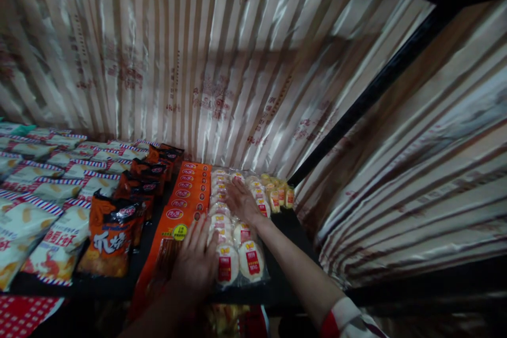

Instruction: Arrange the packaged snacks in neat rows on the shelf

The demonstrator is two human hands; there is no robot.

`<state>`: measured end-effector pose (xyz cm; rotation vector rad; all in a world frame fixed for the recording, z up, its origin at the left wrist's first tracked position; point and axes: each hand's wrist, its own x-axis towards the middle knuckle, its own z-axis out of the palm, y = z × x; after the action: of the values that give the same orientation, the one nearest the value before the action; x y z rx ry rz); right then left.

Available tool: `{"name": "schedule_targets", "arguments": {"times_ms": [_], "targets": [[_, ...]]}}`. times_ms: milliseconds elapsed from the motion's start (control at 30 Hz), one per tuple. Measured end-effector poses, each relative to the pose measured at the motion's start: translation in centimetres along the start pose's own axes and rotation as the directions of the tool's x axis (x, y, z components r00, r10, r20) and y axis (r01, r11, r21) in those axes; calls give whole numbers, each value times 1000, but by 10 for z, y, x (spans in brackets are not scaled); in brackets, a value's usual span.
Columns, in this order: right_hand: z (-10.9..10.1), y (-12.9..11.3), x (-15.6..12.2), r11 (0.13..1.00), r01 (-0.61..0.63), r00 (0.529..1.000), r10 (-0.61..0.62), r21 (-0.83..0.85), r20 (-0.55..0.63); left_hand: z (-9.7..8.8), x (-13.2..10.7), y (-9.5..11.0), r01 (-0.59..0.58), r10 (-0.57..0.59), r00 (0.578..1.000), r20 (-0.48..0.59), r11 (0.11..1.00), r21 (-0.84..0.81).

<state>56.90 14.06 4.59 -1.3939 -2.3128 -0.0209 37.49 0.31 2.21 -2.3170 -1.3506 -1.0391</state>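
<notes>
My left hand (195, 264) lies flat with fingers spread across the edge of a long orange snack packet (182, 206) and the clear packs of white rice cakes (237, 261) beside it. My right hand (242, 199) reaches farther back and rests open, palm down, on the row of rice cake packs (222, 185). Both hands press on the packs without gripping any. The packs lie in rows on a dark shelf (289, 227).
Dark orange snack bags (113, 232) and several white bags with red-blue striped edges (47, 185) fill the shelf's left. Small yellow packets (277, 193) sit at the back right. A striped satin curtain (198, 63) hangs behind and at right. More goods show below the shelf edge.
</notes>
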Motion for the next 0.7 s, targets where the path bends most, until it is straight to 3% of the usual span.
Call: {"name": "schedule_targets", "arguments": {"times_ms": [33, 100, 267, 433, 700], "targets": [[-3, -1, -2, 1000, -4, 999, 5, -20, 36, -2, 0, 8, -68, 68, 998, -6, 998, -12], [-8, -4, -3, 997, -42, 990, 50, -57, 133, -5, -1, 25, -152, 155, 983, 95, 988, -34], [-12, -13, 0, 985, -135, 941, 163, -110, 297, 7, -6, 50, -199, 210, 966, 150, 977, -82], [-5, -12, 0, 979, -168, 936, 195, -113, 294, 29, -14, 54, -231, 236, 969, 67, 970, -71], [1, -13, -2, 973, -185, 939, 217, -140, 267, 36, -13, 72, -162, 172, 981, 87, 980, -114]]}}
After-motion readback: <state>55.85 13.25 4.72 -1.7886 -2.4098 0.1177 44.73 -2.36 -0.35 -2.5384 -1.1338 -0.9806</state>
